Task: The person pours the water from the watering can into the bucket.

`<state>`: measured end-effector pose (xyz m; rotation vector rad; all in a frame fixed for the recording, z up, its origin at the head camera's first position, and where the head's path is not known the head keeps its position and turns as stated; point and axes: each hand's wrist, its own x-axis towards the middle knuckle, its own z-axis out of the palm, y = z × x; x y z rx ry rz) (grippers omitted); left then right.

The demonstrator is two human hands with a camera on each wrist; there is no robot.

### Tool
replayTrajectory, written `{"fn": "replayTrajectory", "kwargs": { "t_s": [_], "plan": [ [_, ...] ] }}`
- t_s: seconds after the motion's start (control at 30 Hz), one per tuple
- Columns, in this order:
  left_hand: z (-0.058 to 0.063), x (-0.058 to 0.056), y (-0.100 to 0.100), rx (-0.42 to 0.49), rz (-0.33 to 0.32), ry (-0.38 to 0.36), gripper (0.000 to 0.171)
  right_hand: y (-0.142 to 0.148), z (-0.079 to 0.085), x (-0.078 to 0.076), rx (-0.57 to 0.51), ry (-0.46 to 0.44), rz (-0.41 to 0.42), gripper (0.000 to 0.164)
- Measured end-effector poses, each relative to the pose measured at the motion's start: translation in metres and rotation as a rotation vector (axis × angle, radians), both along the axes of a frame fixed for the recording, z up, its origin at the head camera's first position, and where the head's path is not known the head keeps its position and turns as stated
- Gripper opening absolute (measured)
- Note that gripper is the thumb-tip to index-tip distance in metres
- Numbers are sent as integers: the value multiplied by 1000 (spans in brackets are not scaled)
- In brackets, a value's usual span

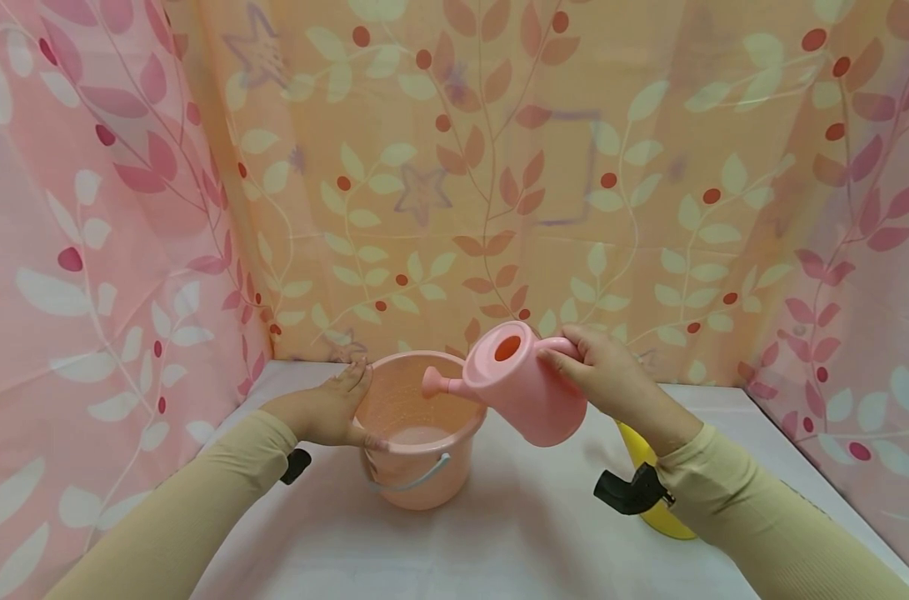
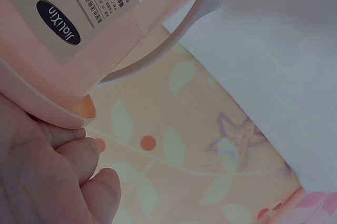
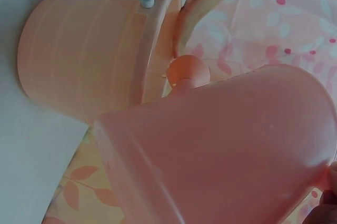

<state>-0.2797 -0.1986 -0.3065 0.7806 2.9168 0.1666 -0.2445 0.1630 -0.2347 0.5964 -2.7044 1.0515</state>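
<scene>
Evidently, the step in hand is pouring: the pink watering can [image 1: 536, 400] is tilted leftward, its spout head [image 1: 433, 382] over the mouth of the peach bucket [image 1: 424, 483]. The right hand [image 1: 604, 375] has its grip closed round the can's handle [image 1: 556, 344]; the left hand [image 1: 330, 408] rests its grip spread against the bucket's left rim, thumb toward the near side. Whether water is running cannot be told. In this inspector's judgement, the next move calls for a steeper tilt with the spout head kept inside the rim and the bucket steadied. The bucket stands upright on the white counter [image 1: 544, 533], its pale bail [image 1: 417, 479] hanging at the near side. The counter's far edge, beyond the bucket, meets the patterned cloth [image 1: 454, 208]. Room for drawing back shows near and right of the bucket, though a yellow object [image 1: 667, 525], partly hidden by the right wrist, could be knocked.
</scene>
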Motion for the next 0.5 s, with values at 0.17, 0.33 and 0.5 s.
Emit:
{"fn": "replayTrajectory", "kwargs": {
  "t_s": [0.17, 0.33, 0.5],
  "plan": [
    [0, 0, 0, 2, 2, -2, 120, 1, -1, -1, -1, -5, 0, 28],
    [1, 1, 1, 8, -1, 2, 120, 0, -2, -1, -4, -13, 2, 29],
    [2, 3, 2, 16, 1, -2, 120, 0, -2, -2, -5, -15, -1, 29]
  ]
}}
